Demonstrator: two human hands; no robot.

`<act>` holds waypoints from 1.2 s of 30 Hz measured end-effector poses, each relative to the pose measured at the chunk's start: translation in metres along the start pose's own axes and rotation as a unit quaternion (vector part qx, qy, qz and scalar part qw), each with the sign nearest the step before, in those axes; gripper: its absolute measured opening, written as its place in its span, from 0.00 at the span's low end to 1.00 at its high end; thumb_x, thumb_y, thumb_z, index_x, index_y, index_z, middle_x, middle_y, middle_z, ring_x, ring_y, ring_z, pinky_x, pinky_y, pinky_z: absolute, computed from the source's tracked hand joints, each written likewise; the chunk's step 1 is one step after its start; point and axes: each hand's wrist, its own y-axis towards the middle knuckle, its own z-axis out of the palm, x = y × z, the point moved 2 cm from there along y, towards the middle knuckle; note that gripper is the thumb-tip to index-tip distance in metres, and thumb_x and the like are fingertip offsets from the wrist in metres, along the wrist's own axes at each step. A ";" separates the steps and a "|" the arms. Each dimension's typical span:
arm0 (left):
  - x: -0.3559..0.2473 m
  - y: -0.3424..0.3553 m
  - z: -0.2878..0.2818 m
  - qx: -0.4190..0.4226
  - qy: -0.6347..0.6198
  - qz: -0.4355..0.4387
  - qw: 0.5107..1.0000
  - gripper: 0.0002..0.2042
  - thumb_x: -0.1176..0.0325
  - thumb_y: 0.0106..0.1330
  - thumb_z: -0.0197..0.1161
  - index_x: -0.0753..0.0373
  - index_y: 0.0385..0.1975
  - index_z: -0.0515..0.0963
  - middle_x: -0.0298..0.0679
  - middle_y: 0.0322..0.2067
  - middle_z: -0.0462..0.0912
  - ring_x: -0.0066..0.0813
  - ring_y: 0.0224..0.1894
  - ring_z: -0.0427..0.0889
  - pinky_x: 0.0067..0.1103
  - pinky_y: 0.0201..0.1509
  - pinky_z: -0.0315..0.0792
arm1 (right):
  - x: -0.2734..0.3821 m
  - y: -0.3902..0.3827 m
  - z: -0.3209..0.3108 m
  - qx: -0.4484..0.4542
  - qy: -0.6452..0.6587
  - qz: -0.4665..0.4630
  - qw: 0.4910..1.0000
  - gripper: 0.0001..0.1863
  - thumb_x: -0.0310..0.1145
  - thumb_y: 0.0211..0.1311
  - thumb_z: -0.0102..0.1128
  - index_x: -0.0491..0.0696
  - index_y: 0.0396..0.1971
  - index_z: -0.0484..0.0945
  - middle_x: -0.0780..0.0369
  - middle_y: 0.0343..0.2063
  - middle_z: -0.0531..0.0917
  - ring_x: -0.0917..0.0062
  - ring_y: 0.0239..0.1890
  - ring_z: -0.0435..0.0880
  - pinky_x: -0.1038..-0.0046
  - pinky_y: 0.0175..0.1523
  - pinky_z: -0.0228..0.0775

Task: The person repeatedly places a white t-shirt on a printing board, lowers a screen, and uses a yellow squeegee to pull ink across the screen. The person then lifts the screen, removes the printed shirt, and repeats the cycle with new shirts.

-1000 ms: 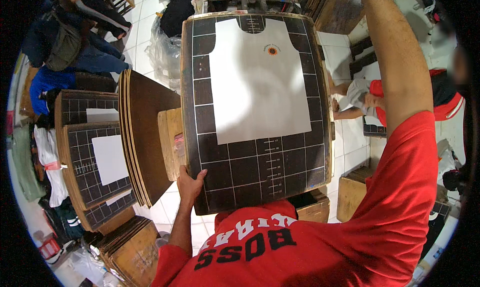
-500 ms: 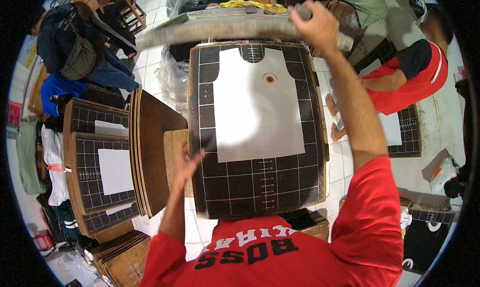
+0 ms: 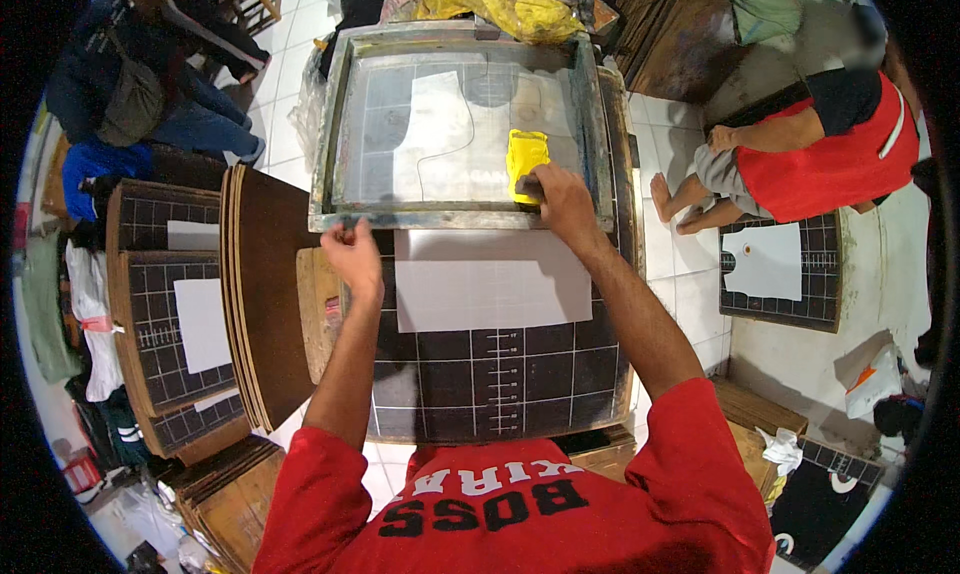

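A: Where is your left hand (image 3: 352, 254)?

B: Your left hand grips the near edge of the grey wooden-framed printing screen (image 3: 460, 124), fingers curled tight around the frame's near rail, towards its left corner

A: And your right hand (image 3: 562, 202)?

B: It sits inside the frame at the near right, fingers closed on the yellow squeegee block (image 3: 526, 160), which rests on the mesh just beyond your knuckles

A: Where does the screen lie?

B: It lies over the far half of the black gridded wooden board (image 3: 490, 374) in front of you. A white fabric panel (image 3: 490, 279) lies flat on that board; its near part shows bare below the frame, and its far part shows faintly through the mesh

A: What is to your left?

B: A stack of brown wooden boards (image 3: 262, 294) stands on edge just beside your board, and further left more black gridded boards (image 3: 165, 324) carry white pieces

A: And to your right?

B: A person in a red top (image 3: 830, 149) sits on the floor, well apart from you, with another gridded board holding a white cut piece (image 3: 768, 264) near their feet
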 end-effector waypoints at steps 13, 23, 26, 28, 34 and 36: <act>0.010 -0.021 0.021 0.152 0.329 0.414 0.835 0.49 0.58 0.50 0.77 0.61 0.74 0.60 0.50 0.74 0.58 0.54 0.79 0.49 0.53 0.81 0.40 | -0.025 0.093 0.011 0.075 0.033 -0.081 0.993 0.11 0.20 0.51 0.64 0.46 0.36 0.80 0.55 0.36 0.84 0.54 0.44 0.83 0.56 0.49 0.73; 0.012 -0.019 0.022 0.138 0.324 0.431 0.831 0.49 0.57 0.50 0.76 0.60 0.74 0.60 0.50 0.73 0.60 0.54 0.79 0.51 0.55 0.80 0.41 | -0.046 0.094 0.003 0.005 0.031 -0.041 0.999 0.15 0.20 0.48 0.66 0.46 0.39 0.79 0.55 0.37 0.84 0.54 0.44 0.83 0.55 0.48 0.71; 0.012 -0.019 0.022 0.137 0.321 0.436 0.829 0.48 0.57 0.50 0.76 0.60 0.74 0.60 0.50 0.73 0.60 0.54 0.79 0.51 0.55 0.80 0.41 | -0.049 0.097 0.015 -0.040 -0.016 -0.032 0.999 0.19 0.18 0.46 0.63 0.46 0.41 0.78 0.55 0.38 0.83 0.54 0.45 0.83 0.53 0.47 0.70; 0.013 -0.019 0.022 0.137 0.306 0.440 0.833 0.48 0.57 0.50 0.75 0.59 0.74 0.60 0.50 0.73 0.60 0.54 0.79 0.51 0.56 0.80 0.41 | -0.046 0.083 0.015 -0.018 -0.018 -0.021 0.999 0.19 0.18 0.46 0.63 0.47 0.42 0.77 0.55 0.38 0.83 0.54 0.46 0.82 0.53 0.47 0.70; 0.014 -0.020 0.023 0.135 0.313 0.440 0.831 0.48 0.58 0.50 0.75 0.59 0.73 0.60 0.50 0.73 0.60 0.54 0.79 0.51 0.56 0.80 0.41 | -0.023 0.037 -0.003 0.077 0.002 -0.007 0.997 0.15 0.21 0.49 0.65 0.47 0.39 0.77 0.55 0.38 0.83 0.55 0.46 0.82 0.53 0.47 0.70; 0.013 -0.020 0.022 0.141 0.311 0.436 0.832 0.48 0.58 0.49 0.76 0.59 0.74 0.59 0.50 0.73 0.60 0.54 0.79 0.51 0.56 0.80 0.41 | -0.031 0.055 -0.001 0.050 0.004 0.002 0.999 0.14 0.21 0.51 0.63 0.47 0.40 0.78 0.54 0.38 0.83 0.53 0.46 0.82 0.54 0.49 0.69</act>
